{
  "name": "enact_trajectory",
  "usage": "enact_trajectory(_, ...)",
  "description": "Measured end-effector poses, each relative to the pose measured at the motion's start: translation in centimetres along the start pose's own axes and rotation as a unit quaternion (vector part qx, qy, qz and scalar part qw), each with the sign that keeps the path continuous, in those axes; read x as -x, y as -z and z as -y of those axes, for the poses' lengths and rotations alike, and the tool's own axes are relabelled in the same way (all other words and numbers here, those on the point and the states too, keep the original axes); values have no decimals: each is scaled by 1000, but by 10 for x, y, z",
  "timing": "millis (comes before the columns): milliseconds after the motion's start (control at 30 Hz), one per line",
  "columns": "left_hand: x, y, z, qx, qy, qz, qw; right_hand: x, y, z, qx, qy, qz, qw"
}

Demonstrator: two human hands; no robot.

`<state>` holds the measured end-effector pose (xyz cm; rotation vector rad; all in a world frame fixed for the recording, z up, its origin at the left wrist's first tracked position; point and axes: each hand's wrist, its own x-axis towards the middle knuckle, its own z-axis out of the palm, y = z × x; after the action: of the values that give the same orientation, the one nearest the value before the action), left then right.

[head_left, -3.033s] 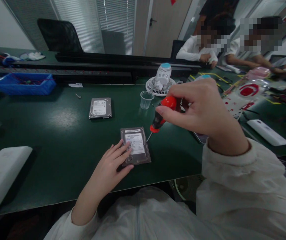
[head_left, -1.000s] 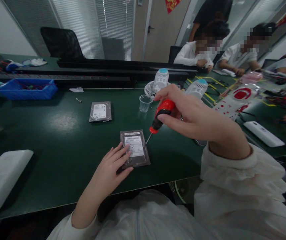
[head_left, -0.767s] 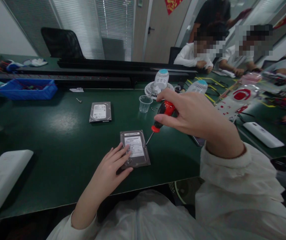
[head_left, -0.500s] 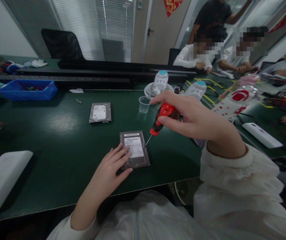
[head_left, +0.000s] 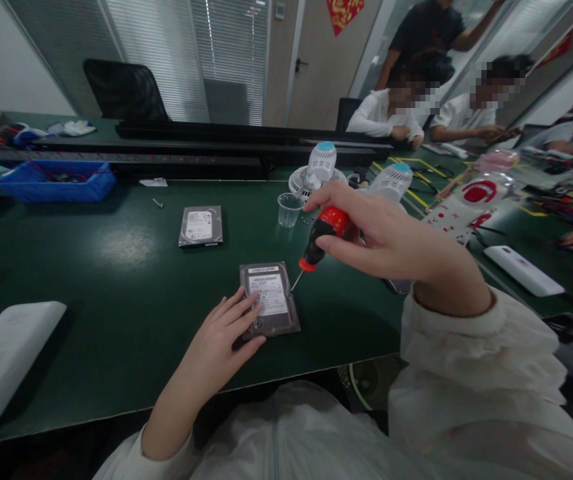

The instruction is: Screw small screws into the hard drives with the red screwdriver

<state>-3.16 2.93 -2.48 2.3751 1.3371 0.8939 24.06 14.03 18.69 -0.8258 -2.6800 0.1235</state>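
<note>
A hard drive [head_left: 270, 293] lies label up on the dark green table [head_left: 116, 287] in front of me. My left hand [head_left: 221, 333] rests on its near left corner, fingers spread flat, pressing it down. My right hand [head_left: 381, 233] is closed round the red and black handle of a screwdriver [head_left: 319, 240]. The tool slants down to the left, and its thin tip touches the drive's right edge.
A second hard drive [head_left: 201, 225] lies farther back, with a clear plastic cup [head_left: 287, 209] and small white fans [head_left: 319, 167] beyond. A blue bin [head_left: 51, 180] sits far left, white boxes [head_left: 1, 353] at near left and at right. Other people sit at the far right.
My right hand has turned the screwdriver handle between its fingers while the tip stayed at the drive's right edge. My left hand and the drive have stayed put.
</note>
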Motion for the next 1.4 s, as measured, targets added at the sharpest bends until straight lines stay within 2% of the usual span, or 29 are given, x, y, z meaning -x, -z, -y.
enact_trajectory(200, -1, 1, -1, -6, 0, 4, 1000, -2, -5, 4, 76, -59, -25, 995)
enact_trajectory(367, 0, 0, 0, 0, 0, 8, 1000, 0, -3, 0, -12, 24, -11, 1000)
enact_trajectory(467, 1, 0, 0, 2, 2, 2, 1000, 0, -3, -1, -30, 39, -23, 999)
enact_trajectory(633, 1, -1, 0, 4, 4, 1, 1000, -3, -5, 5, 32, -22, -55, 998)
enact_trajectory(767, 1, -1, 0, -6, 6, 4, 1000, -2, -5, 6, 74, -62, -34, 995)
enact_trajectory(1000, 0, 0, 0, -3, 6, 8, 1000, 1, 1, 1, 1, 17, -16, 1000)
enact_trajectory(1233, 0, 1, 0, -5, 3, 7, 1000, -3, -5, 3, 108, -72, -42, 991)
enact_trajectory(1300, 0, 1, 0, -1, 3, 7, 1000, -2, -5, 2, 109, -58, -40, 992)
enact_trajectory(1400, 0, -1, 0, -5, 8, 3, 1000, 0, -3, 0, 47, 3, -24, 999)
